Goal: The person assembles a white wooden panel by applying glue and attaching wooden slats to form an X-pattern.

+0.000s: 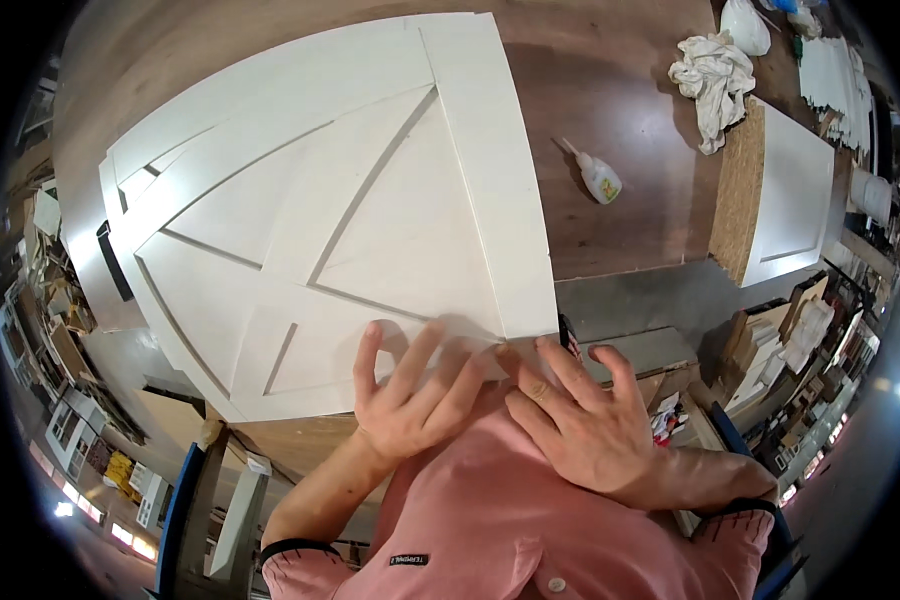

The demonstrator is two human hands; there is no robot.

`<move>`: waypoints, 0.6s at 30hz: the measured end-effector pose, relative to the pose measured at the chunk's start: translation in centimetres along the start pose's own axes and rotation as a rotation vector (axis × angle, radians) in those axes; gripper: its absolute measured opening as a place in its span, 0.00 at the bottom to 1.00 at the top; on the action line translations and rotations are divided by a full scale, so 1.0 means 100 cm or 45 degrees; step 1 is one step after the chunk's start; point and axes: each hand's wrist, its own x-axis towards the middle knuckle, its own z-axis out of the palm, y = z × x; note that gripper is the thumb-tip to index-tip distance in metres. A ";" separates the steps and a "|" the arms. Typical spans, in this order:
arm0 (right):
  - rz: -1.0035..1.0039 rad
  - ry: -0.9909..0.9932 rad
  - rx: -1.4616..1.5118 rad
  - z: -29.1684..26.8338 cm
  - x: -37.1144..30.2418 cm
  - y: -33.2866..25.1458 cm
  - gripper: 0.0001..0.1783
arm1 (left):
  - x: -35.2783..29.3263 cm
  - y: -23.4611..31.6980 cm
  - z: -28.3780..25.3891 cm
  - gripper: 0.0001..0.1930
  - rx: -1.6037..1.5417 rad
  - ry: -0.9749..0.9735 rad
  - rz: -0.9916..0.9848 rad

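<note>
A large white panel (400,200) with raised strips crossing diagonally lies across the brown workbench, its near edge close to my body. My left hand (410,395) rests at that near edge, fingers spread over the panel's face and holding nothing. Just to its right, my right hand (585,420) has its fingers apart around the panel's near right corner. One of its fingertips touches the seam where two white frame strips meet. My right thumb is hard to make out. No tool shows in either hand.
Right of the panel, a small white squeeze bottle (600,180) with a narrow nozzle lies on the bench. Beyond it are a crumpled white cloth (712,80) and a white-faced chipboard piece (785,195). A black strap-like strip (114,262) lies by the panel's left edge.
</note>
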 end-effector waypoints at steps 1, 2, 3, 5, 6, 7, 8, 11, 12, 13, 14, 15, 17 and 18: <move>-0.003 -0.012 0.022 -0.001 0.000 0.000 0.17 | 0.000 0.000 0.001 0.24 0.008 0.014 -0.008; 0.003 -0.017 0.027 -0.001 0.001 0.001 0.17 | 0.000 0.001 0.002 0.24 0.016 0.028 -0.016; 0.012 -0.023 0.048 0.000 0.000 0.001 0.18 | 0.000 0.001 0.002 0.24 0.011 0.021 -0.014; 0.025 -0.035 0.071 -0.002 0.002 0.001 0.20 | -0.002 -0.002 0.002 0.22 -0.004 0.003 0.026; 0.032 -0.063 0.083 -0.005 0.003 0.001 0.20 | -0.003 -0.002 0.003 0.22 -0.010 -0.002 0.026; 0.035 -0.088 0.097 -0.006 0.004 0.002 0.21 | -0.004 -0.002 0.003 0.22 -0.018 -0.002 0.027; 0.034 -0.091 0.101 -0.007 0.006 0.002 0.21 | -0.005 -0.003 0.003 0.22 -0.026 -0.002 0.027; 0.029 -0.079 0.123 -0.009 0.009 0.004 0.22 | -0.009 -0.005 0.002 0.24 -0.038 -0.043 0.054; 0.018 -0.085 0.125 -0.010 0.009 0.004 0.21 | -0.010 -0.006 0.002 0.24 -0.043 -0.050 0.054; 0.007 -0.091 0.129 -0.011 0.010 0.005 0.21 | -0.009 -0.006 0.001 0.25 -0.032 -0.062 0.065; 0.013 -0.095 0.135 -0.012 0.011 0.006 0.21 | -0.009 -0.007 0.001 0.26 -0.021 -0.074 0.077; 0.009 -0.102 0.137 -0.014 0.012 0.007 0.21 | -0.008 -0.006 0.001 0.26 -0.027 -0.082 0.079; -0.002 -0.119 0.144 -0.017 0.013 0.008 0.21 | -0.009 -0.003 -0.001 0.27 -0.033 -0.086 0.040; 0.037 -0.144 0.162 -0.018 0.014 0.008 0.17 | -0.009 -0.001 -0.001 0.27 -0.036 -0.092 0.035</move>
